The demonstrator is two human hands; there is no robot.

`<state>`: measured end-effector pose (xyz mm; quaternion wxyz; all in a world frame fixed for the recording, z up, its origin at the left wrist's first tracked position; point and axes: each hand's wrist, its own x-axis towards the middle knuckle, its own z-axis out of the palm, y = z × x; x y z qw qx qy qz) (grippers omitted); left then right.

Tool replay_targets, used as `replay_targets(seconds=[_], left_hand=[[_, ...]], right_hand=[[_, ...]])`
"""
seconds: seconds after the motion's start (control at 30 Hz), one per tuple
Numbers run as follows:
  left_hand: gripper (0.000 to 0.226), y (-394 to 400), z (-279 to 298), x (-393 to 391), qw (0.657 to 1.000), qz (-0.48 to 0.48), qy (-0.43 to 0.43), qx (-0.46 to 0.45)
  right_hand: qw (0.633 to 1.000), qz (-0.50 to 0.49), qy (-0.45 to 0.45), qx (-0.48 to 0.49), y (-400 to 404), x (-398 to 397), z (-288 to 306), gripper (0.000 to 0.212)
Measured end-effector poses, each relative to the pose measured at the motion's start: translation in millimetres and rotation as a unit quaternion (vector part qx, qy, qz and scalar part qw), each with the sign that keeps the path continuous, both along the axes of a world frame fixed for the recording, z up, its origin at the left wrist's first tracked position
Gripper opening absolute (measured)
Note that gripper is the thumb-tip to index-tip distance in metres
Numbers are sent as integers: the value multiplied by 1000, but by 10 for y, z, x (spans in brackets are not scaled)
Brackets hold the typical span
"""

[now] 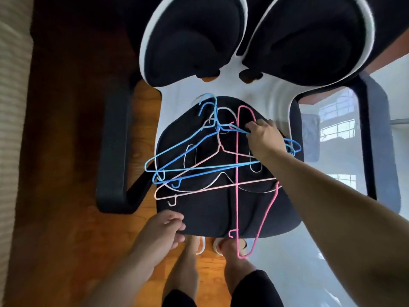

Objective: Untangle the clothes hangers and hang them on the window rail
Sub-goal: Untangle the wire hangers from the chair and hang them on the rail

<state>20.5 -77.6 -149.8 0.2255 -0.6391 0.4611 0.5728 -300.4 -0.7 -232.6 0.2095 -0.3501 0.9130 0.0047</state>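
A tangle of thin wire hangers lies on the black seat (205, 216) of an office chair. Two blue hangers (177, 149) cross the seat's middle, their hooks near the chair's back. A pale pink hanger (199, 189) lies under them, and a bright pink hanger (237, 173) runs lengthwise and sticks out over the seat's front edge. My right hand (263, 138) reaches in from the right, fingers pinched on the blue hangers where they cross the bright pink one. My left hand (163, 231) hovers at the seat's front left corner, fingers loosely curled, holding nothing.
The chair has a split black backrest (194, 38) with white rims and black armrests (112, 147) on both sides. My feet in white slippers (218, 245) stand just under the seat's front. Wooden floor lies at the left, a glossy reflecting floor at the right.
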Motion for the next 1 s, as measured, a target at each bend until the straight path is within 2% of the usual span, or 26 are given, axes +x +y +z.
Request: replay_targets(seconds=[0.27,0.33,0.43,0.53,0.67,0.73,0.8,0.83,0.9,1.0], left_hand=[[14,-85,-8,69,1000,8,10,21],[14,-64,72,55,999,-2,27,21],[16,-28,262,1,998,-10,57,10],[16,-11,487,-82,997,-9,77,12],[16,76,697,-194,992,-39,113,24],[16,164,708,-229,989,-65,129,39],[20,247,708,-240,979,-126,150,62],[30,313,724,-265,969,-163,164,80],[62,436,786,-295,949,-209,194,138],[122,553,808,-308,921,-251,210,213]], right_hand=[[995,71,69,20,-43,66,164,24],[996,68,64,3,9,59,296,20],[995,59,67,-40,173,116,530,26],[996,15,50,-74,484,313,801,23],[977,-160,-19,-139,999,735,1183,14],[930,-288,-127,-188,1194,967,1405,13],[832,-401,-287,-254,1281,1208,1629,15],[789,-430,-337,-280,1340,1320,1753,15],[732,-459,-396,-310,1378,1508,1937,13],[674,-494,-437,-333,1255,1667,2049,12]])
